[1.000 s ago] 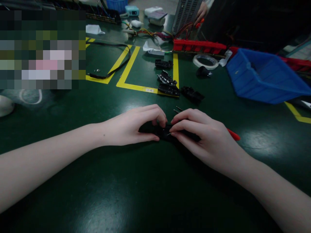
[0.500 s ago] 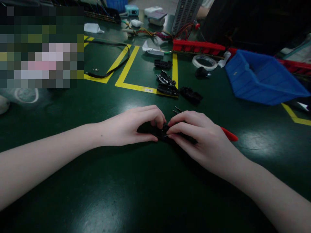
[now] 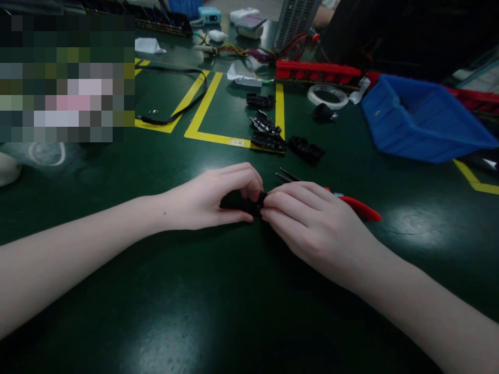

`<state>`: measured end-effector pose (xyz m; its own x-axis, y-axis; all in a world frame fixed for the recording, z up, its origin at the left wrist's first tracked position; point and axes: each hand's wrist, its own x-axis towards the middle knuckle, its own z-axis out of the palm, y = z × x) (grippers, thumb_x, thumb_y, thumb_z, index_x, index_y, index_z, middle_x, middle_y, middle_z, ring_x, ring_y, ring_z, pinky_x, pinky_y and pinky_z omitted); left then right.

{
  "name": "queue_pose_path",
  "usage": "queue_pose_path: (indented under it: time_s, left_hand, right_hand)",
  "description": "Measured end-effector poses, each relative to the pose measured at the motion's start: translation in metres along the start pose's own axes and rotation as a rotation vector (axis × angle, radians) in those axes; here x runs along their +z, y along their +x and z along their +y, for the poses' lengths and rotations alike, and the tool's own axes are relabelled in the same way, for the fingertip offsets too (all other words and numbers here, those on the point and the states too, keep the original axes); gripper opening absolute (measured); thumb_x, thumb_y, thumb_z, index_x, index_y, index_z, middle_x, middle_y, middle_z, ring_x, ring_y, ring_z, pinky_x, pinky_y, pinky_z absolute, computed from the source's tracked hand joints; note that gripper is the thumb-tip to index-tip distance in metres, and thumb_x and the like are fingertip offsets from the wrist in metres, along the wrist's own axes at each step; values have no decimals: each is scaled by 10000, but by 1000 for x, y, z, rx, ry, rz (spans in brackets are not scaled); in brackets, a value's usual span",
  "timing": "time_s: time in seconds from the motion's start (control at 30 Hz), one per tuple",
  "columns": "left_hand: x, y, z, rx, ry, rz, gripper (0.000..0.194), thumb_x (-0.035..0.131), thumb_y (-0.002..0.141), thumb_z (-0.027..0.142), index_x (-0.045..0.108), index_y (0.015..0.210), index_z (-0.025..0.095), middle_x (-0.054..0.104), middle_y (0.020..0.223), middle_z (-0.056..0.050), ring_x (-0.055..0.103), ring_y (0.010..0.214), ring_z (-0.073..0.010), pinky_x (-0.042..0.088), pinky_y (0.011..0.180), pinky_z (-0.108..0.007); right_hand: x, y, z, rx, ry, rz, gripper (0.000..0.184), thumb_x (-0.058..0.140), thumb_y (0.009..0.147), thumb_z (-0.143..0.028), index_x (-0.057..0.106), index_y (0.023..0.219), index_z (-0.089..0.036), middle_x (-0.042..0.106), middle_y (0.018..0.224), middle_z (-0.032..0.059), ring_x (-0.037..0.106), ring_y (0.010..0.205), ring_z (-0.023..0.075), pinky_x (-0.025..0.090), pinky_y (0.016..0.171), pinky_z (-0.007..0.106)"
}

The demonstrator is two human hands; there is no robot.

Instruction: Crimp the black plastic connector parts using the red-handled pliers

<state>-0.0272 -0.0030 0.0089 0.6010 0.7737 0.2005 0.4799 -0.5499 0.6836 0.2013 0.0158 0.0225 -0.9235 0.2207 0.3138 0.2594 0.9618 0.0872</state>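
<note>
A small black plastic part (image 3: 255, 207) lies low over the dark green table, between the fingers of both hands. My left hand (image 3: 222, 195) is closed on its left side, thumb toward me and fingers curled over the far edge. From the right, my right hand (image 3: 312, 218) pinches the same part's right end, fingers pressed together and hiding much of it. Just beyond the right hand are thin metal tweezers (image 3: 287, 176) and a tool with red handles (image 3: 360, 208), partly covered by that hand.
Several black plastic pieces (image 3: 267, 141) lie ahead, some inside the yellow tape outline (image 3: 216, 139). At the right stands a blue bin (image 3: 413, 124), near a roll of clear tape (image 3: 328, 97) and a red rack (image 3: 317, 71). A black strap (image 3: 187, 109) curves at the left.
My right hand's fingers have closed together and shifted slightly left over the part, uncovering more of the red-handled tool. The left hand stays nearly in place.
</note>
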Motion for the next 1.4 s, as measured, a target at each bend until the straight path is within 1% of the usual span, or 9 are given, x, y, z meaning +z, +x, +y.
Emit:
queue_pose_path:
  time_s: [0.1,0.27,0.57,0.8,0.9,1.03,1.13,1.3,1.4]
  left_hand:
    - [0,0,-1,-14,10,2,214,691,885,304,569,1002,173,621,1080,-74,609,1012,-224,527,878,-363]
    - [0,0,0,-32,17,2,216,685,889,313,560,993,171,616,1037,-67,611,965,-213,533,827,-341]
    - [0,0,0,-42,4,-28,197,672,898,305,560,995,175,622,1073,-81,608,1015,-225,533,871,-360]
    - [0,0,0,-31,4,-54,201,685,888,291,565,1000,175,634,1080,-77,616,1011,-223,523,862,-347]
    - [-1,0,1,-26,10,-59,211,687,888,296,569,1014,175,633,1082,-75,613,1013,-223,520,860,-339]
    - [-2,-1,0,-23,10,-65,256,693,891,306,572,1076,177,628,1110,-77,608,1025,-223,517,871,-329]
    - [-3,-2,0,-29,9,-85,287,685,902,305,571,1134,180,629,1142,-84,608,1042,-229,516,877,-326]
    - [-4,-1,1,-37,-21,-91,273,682,910,286,583,1140,180,644,1138,-95,615,1041,-236,526,864,-323]
    - [-4,0,0,-46,-76,-95,279,698,900,262,588,1146,187,659,1114,-89,627,1011,-230,536,836,-316]
  right_hand:
    - [4,-5,5,65,100,30,233,472,976,-131,700,940,-163,699,1007,115,641,1003,242,549,837,397]
    - [10,-12,9,145,261,74,150,557,955,-176,692,1018,-161,695,1073,118,623,1090,252,519,930,448]
    - [8,-6,4,298,425,63,161,527,960,-176,678,905,-190,667,1019,105,610,952,235,512,839,434]
    - [2,-6,7,314,556,7,153,537,943,-152,678,910,-202,663,1024,82,612,946,219,500,833,407]
    - [-1,-6,8,360,641,5,147,543,947,-167,676,893,-199,671,1014,71,628,924,201,510,825,370]
    - [-5,-8,10,435,744,1,154,517,969,-201,664,923,-212,690,987,56,649,894,188,530,763,314]
    - [-8,-10,11,466,731,9,160,495,967,-199,654,960,-217,701,954,49,660,848,188,527,708,299]
    - [-14,-13,15,531,649,54,173,504,952,-193,669,932,-244,701,782,0,613,599,143,463,536,273]
    - [-14,-14,18,554,639,71,144,557,913,-174,679,892,-248,714,773,-19,581,534,118,428,476,261]
